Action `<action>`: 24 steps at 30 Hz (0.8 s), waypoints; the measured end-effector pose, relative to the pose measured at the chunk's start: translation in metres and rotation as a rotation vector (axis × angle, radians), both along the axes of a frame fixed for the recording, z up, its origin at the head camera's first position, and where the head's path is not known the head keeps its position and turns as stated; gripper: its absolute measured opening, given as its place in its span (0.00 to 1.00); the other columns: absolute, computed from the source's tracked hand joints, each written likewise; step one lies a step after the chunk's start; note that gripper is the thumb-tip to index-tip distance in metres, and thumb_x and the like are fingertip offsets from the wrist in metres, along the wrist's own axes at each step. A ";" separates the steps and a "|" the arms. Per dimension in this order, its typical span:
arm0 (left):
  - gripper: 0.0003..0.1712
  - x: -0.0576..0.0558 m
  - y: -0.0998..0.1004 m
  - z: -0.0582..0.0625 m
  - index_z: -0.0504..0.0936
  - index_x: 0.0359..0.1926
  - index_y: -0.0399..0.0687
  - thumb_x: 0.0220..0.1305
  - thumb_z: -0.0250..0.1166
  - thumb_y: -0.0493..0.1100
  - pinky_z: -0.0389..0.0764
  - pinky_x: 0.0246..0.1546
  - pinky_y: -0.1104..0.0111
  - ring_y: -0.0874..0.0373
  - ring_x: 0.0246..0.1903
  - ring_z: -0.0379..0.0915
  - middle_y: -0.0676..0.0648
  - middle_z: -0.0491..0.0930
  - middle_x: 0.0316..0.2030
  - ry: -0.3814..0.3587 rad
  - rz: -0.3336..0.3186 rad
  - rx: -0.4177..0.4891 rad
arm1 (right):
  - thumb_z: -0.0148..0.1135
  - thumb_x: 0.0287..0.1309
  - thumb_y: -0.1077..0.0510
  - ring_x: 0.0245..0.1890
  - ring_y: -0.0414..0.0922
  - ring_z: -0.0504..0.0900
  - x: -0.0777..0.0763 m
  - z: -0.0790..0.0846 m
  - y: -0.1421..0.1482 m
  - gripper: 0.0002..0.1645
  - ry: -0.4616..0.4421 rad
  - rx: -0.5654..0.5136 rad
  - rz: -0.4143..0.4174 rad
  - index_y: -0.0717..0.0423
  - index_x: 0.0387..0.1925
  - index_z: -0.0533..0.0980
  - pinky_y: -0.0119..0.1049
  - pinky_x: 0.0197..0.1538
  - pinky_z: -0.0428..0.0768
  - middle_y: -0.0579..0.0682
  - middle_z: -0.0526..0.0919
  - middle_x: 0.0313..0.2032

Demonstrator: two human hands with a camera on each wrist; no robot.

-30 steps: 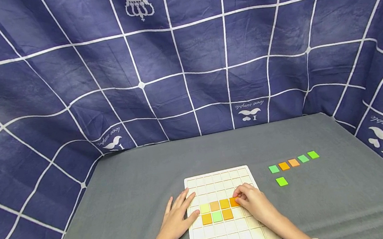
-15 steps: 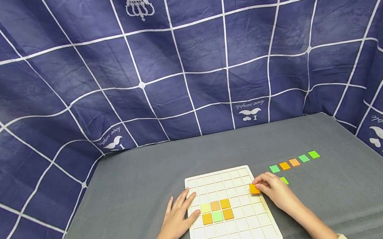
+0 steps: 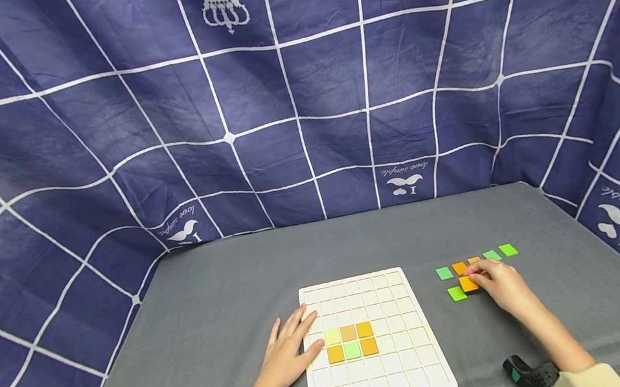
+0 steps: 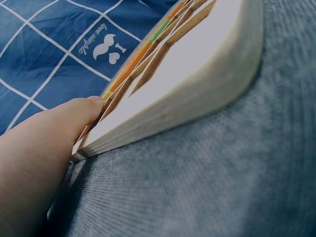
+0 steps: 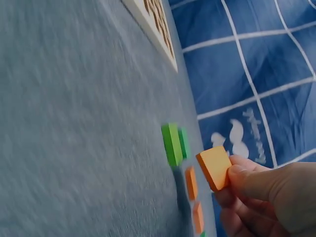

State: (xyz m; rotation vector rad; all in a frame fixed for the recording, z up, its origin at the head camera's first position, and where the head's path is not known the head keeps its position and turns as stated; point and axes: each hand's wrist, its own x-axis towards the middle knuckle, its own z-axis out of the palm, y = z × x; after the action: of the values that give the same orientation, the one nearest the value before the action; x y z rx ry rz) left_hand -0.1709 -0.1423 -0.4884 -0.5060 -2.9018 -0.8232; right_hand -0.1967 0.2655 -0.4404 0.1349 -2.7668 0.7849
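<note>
My right hand [image 3: 499, 286] pinches an orange square tile [image 5: 215, 167] between thumb and fingers, over the grey cloth right of the board. Just left of that tile lies a bright green tile [image 3: 457, 294]. My left hand [image 3: 287, 356] rests with spread fingers on the left edge of a white grid board [image 3: 393, 382]. On the board sit two rows of tiles: a yellow tile [image 3: 332, 337], a light orange tile [image 3: 348, 333] and an orange tile [image 3: 364, 329] above, a green tile [image 3: 352, 350] between two darker orange tiles below. In the left wrist view the thumb [image 4: 74, 116] touches the board's edge.
Behind the right hand runs a row of loose tiles, with a green tile [image 3: 444, 273] at its left end and a bright green tile [image 3: 508, 250] at its right. A grey cloth [image 3: 212, 298] covers the table. A blue checked curtain [image 3: 333, 144] hangs behind.
My right hand has lifted the orange tile off the upper row's right end and carried it rightward, off the board to beside the loose green tile. The left hand has stayed in place.
</note>
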 end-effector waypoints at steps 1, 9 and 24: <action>0.33 0.000 0.000 0.000 0.66 0.63 0.58 0.59 0.52 0.64 0.41 0.67 0.49 0.51 0.67 0.54 0.51 0.59 0.67 -0.001 0.001 0.000 | 0.59 0.52 0.66 0.31 0.48 0.76 -0.001 -0.001 0.003 0.03 -0.005 0.008 0.003 0.58 0.29 0.79 0.42 0.33 0.73 0.56 0.80 0.32; 0.33 0.001 -0.001 0.001 0.66 0.63 0.58 0.59 0.52 0.64 0.42 0.67 0.48 0.51 0.67 0.54 0.50 0.59 0.67 -0.011 -0.003 0.005 | 0.58 0.53 0.66 0.32 0.49 0.75 -0.009 -0.012 0.013 0.03 -0.051 0.052 0.010 0.58 0.28 0.78 0.45 0.35 0.73 0.56 0.79 0.32; 0.33 0.000 -0.001 0.000 0.66 0.63 0.59 0.59 0.52 0.64 0.42 0.67 0.48 0.52 0.67 0.54 0.51 0.59 0.67 0.002 -0.002 -0.004 | 0.58 0.52 0.67 0.31 0.49 0.75 -0.012 -0.024 0.012 0.04 0.007 0.068 0.010 0.58 0.26 0.77 0.45 0.33 0.73 0.55 0.79 0.30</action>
State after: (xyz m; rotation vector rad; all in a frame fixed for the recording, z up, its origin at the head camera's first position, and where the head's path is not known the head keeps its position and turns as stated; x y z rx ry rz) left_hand -0.1710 -0.1437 -0.4885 -0.5096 -2.9020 -0.8170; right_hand -0.2085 0.2773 -0.4641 0.1640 -2.7895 0.6916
